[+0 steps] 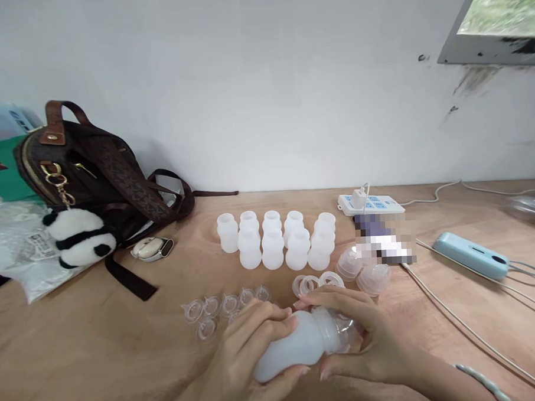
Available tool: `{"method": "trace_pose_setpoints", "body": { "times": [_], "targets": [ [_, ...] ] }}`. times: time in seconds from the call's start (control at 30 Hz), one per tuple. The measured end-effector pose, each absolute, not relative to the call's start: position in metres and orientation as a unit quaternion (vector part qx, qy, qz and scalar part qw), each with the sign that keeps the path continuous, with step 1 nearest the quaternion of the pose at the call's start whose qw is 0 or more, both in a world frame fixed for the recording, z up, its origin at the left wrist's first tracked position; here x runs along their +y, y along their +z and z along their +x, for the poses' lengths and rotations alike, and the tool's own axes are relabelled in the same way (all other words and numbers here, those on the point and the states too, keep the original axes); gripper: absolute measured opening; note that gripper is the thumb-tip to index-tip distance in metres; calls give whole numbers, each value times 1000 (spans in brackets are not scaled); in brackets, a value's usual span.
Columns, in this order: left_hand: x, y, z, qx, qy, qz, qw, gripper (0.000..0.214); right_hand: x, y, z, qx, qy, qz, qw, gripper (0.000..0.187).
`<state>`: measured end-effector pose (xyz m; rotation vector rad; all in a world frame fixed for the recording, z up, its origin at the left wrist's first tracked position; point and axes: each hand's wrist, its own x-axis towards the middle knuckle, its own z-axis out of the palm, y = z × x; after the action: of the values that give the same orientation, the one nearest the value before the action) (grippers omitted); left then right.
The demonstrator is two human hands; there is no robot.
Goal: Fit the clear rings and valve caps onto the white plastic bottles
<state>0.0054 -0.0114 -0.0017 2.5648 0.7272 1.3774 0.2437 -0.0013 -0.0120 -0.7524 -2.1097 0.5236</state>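
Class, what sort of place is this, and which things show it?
Probably an improvised worktable against a wall: grouped white bottles, a power strip and a backpack share its surface.

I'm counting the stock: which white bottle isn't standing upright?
The held bottle, between left hand and right hand: it is tipped sideways, while the other white bottles stand upright.

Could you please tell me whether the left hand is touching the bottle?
Touching. The head view shows the left hand curled around the lower part of the bottle, pressed against its milky side.
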Motion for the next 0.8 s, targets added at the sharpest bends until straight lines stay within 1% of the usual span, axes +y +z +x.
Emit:
{"method": "trace_pose_setpoints", "body": {
  "times": [0.07, 0.17, 0.4, 0.47, 0.57, 0.63, 0.73, 0.8],
  "targets": [
    [-13, -3, 7, 238, 474, 844, 73, 22, -1, -12, 241, -832, 236, -277, 419, 74],
    [-15, -8, 8, 237, 483, 841, 60, 23, -2, -13, 237, -827, 243, -264, 434, 76],
    [-10, -14, 4, 224, 484, 844, 63, 26, -6, -13, 233, -816, 270, -239, 453, 74],
    [-8, -13, 2, 230, 475, 846, 77, 29, -6, -9, 235, -813, 278, -237, 453, 78],
    [-6, -11, 0, 248, 465, 841, 118, 34, -7, -4, 239, -800, 288, -247, 465, 92],
    [-4, -10, 0, 267, 473, 826, 154, 35, -7, -2, 242, -793, 284, -255, 475, 95],
    [5, -6, -4, 338, 552, 736, 200, 33, -8, -3, 245, -791, 275, -286, 466, 81],
    [17, -1, -10, 404, 638, 608, 245, 36, -8, -6, 246, -783, 288, -311, 455, 70]
  ]
}}
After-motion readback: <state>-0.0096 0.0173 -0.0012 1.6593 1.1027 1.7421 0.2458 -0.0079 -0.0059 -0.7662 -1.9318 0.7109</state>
